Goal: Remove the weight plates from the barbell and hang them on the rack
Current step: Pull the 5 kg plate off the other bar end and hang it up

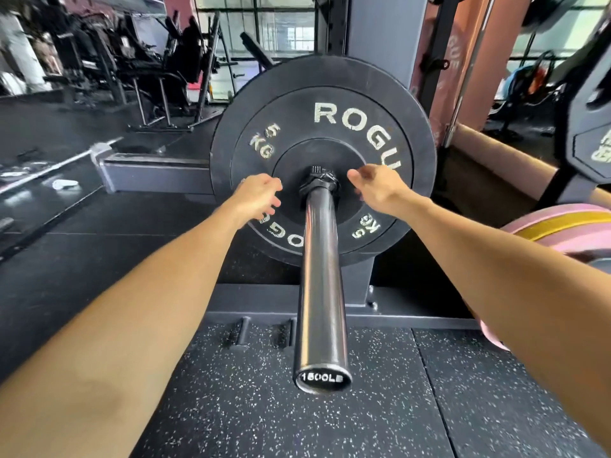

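Observation:
A black 5 kg weight plate (322,104) with white lettering sits on the barbell sleeve (321,292), which points straight at me. A black collar (319,183) clamps the sleeve right against the plate's hub. My left hand (258,198) hovers just left of the collar, in front of the plate's face, fingers loosely curled and holding nothing. My right hand (375,188) is just right of the collar, fingers apart and empty. The dark rack upright (377,24) rises behind the plate.
Pink and yellow plates (568,226) lie stacked at the right. A black hexagonal plate (591,137) hangs at the far right. A second barbell (56,163) lies on the floor at the left, with gym machines beyond it. Speckled rubber matting (380,408) lies underfoot.

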### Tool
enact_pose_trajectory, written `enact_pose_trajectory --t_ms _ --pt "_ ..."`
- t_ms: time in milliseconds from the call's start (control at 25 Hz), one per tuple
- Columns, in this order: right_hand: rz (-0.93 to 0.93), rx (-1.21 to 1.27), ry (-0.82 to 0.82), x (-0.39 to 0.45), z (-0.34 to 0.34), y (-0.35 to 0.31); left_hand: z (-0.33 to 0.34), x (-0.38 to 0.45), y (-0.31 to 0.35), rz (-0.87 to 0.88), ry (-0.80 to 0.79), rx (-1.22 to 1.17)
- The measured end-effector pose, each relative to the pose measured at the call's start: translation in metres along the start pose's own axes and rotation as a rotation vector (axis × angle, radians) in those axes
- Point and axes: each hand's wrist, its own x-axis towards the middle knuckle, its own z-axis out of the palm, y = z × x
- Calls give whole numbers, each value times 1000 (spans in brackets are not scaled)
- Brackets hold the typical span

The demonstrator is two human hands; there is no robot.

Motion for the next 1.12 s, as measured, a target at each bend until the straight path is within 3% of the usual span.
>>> enact_pose_trajectory --t_ms 280,520,720,920,1120 --pt "28 -222 66 32 8 -55 22 19 13 -130 -155 -170" --pt "-14 -514 172 38 39 -73 56 29 5 -217 -184 -550" --pt "-61 -513 190 39 41 -64 61 30 5 -191 -170 -681" --pt "-66 -465 210 34 48 -55 61 33 5 -194 -161 -688" --pt "4 -379 124 35 40 -47 64 40 10 -207 -146 -632"
